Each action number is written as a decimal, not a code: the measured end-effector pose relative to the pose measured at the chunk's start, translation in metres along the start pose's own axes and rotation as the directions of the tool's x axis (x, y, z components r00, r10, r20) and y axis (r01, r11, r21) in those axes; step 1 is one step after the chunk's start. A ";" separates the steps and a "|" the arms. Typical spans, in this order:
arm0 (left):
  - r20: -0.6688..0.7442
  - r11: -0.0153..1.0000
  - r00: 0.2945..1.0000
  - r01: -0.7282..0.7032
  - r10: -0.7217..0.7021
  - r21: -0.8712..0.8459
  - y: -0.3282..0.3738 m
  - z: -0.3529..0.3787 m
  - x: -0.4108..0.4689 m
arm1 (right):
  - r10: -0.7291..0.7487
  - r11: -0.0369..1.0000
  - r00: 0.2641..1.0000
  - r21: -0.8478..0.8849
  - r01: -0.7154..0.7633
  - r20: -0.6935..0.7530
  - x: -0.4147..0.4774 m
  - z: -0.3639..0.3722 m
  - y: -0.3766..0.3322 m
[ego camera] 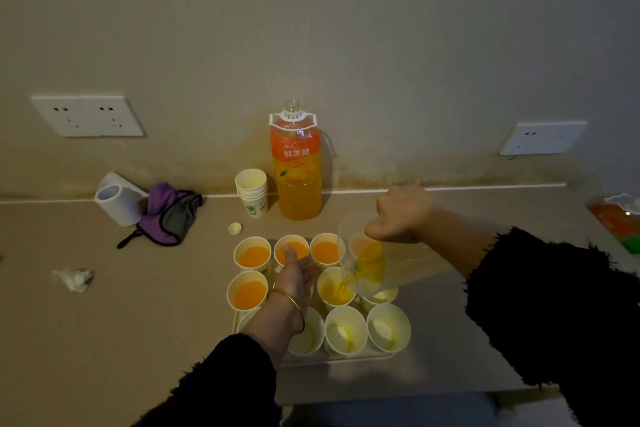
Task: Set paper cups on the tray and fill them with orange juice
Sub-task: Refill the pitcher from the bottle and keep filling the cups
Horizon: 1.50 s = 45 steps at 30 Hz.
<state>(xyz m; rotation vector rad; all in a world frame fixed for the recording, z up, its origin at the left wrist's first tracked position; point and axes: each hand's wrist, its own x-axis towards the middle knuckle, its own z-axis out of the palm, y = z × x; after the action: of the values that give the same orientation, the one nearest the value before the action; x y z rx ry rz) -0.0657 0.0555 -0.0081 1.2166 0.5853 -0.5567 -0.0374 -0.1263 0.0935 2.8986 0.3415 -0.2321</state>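
The right hand point(401, 215) grips a clear pitcher point(367, 264), tipped so orange juice streams into a middle-row paper cup point(336, 288) on the tray point(339, 359). The left hand point(294, 279) reaches over the neighbouring cup, and I cannot tell whether it holds anything. Keep the tilt gentle, stop at the level of the filled far cups point(254, 255), and right the pitcher before shifting to the near-row cups point(346, 329).

A: What colour are the paper cups point(388, 326)?
B: White, with a green leaf print on the spare stack point(252, 193); juice point(254, 256) deep orange.
A: And the bottle point(298, 184)?
B: Orange label, white collar. Pitcher point(367, 264) clear, tinged yellow.
A: The rest?
B: Cloth point(166, 215) purple and grey, sleeves point(554, 305) black, bangle point(292, 302) gold, counter point(104, 322) beige.
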 end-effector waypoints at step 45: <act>-0.007 1.000 1.000 -0.001 0.001 -0.011 -0.002 0.001 0.005 | -0.003 1.000 1.000 -0.017 0.003 0.013 0.000 -0.003 0.004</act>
<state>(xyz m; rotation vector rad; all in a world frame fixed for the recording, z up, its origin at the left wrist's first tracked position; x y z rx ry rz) -0.0633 0.0533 -0.0130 1.2085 0.5928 -0.5474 -0.0365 -0.1294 0.0971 2.8788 0.3440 -0.2468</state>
